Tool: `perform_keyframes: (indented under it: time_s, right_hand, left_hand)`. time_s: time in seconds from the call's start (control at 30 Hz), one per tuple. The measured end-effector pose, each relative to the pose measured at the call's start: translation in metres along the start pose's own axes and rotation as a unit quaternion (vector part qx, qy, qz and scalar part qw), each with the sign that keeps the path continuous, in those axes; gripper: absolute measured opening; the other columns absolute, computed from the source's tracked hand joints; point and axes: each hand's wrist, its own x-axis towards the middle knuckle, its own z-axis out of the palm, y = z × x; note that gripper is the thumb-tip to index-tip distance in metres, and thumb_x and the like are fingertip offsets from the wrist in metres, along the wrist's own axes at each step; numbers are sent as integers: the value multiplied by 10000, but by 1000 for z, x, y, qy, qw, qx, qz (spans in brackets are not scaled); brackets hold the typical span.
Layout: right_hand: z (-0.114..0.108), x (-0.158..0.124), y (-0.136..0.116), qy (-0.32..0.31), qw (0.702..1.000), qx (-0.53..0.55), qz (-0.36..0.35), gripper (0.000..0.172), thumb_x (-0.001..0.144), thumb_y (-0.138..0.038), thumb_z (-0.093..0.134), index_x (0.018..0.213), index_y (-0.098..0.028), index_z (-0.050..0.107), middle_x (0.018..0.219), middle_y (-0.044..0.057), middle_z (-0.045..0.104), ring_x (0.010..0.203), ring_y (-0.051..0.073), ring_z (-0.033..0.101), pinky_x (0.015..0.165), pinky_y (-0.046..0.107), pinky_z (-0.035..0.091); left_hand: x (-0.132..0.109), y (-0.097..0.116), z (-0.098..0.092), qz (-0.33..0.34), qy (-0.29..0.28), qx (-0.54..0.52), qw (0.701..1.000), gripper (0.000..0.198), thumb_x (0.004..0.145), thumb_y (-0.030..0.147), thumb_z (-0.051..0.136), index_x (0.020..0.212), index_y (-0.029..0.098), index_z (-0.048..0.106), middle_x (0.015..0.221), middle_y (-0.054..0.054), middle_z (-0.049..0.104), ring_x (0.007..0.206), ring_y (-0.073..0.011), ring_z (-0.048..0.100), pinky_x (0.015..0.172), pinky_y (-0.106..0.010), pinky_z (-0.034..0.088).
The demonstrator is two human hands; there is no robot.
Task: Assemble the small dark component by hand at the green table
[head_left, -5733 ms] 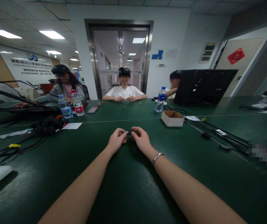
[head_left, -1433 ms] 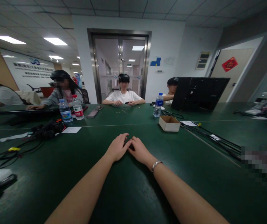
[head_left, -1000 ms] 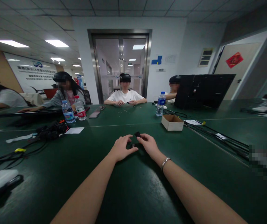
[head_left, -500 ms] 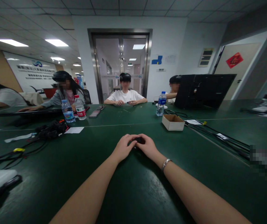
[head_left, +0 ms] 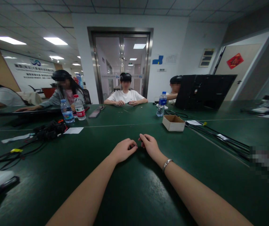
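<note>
My left hand (head_left: 123, 150) rests over the green table (head_left: 134, 182) with its fingers curled and closed. A dark bit shows between its thumb and fingers, too small to name. Just to its right, my right hand (head_left: 150, 146), with a silver bracelet (head_left: 167, 165) at the wrist, is closed in a pinch. Something small and dark shows at those fingertips, and its kind cannot be made out. A narrow gap separates the two hands.
An open cardboard box (head_left: 174, 126) stands ahead on the right, near a water bottle (head_left: 162, 105). Black cables (head_left: 228, 141) run along the right. Bottles (head_left: 79, 108), a paper sheet (head_left: 73, 130) and tangled black gear (head_left: 51, 130) lie left. Co-workers (head_left: 126, 95) sit across the table.
Both hands were together around a small black object. They have since come apart, the left shifting slightly down and left, and that object no longer shows clearly.
</note>
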Motion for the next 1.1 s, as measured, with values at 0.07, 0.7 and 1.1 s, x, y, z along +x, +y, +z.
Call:
perform_keyframes:
  time_s: [0.07, 0.7, 1.1]
  right_hand:
    - [0, 0, 0, -10, 1000, 9, -1, 384, 794, -553, 497, 753, -182, 590, 525, -31, 480, 495, 119, 457, 487, 247, 353]
    - [2, -6, -1, -83, 986, -127, -62, 230, 716, -351, 653, 880, -209, 579, 736, -25, 582, 669, 139, 532, 609, 263, 397]
    - [3, -4, 1, -88, 983, -147, -74, 243, 711, -334, 658, 904, -203, 594, 792, -16, 602, 700, 137, 534, 630, 262, 401]
  left_hand:
    - [2, -4, 2, -13, 10, -61, 998, 256, 809, 431, 542, 915, 216, 633, 854, -19, 622, 759, -156, 570, 692, -289, 457]
    - [9, -24, -5, -84, 100, -376, 917, 313, 679, 314, 738, 915, 151, 612, 919, -60, 680, 913, -189, 638, 911, -372, 468]
    - [9, -18, -6, -89, 99, -376, 917, 321, 634, 313, 768, 863, 149, 613, 882, -57, 669, 864, -181, 630, 886, -359, 465]
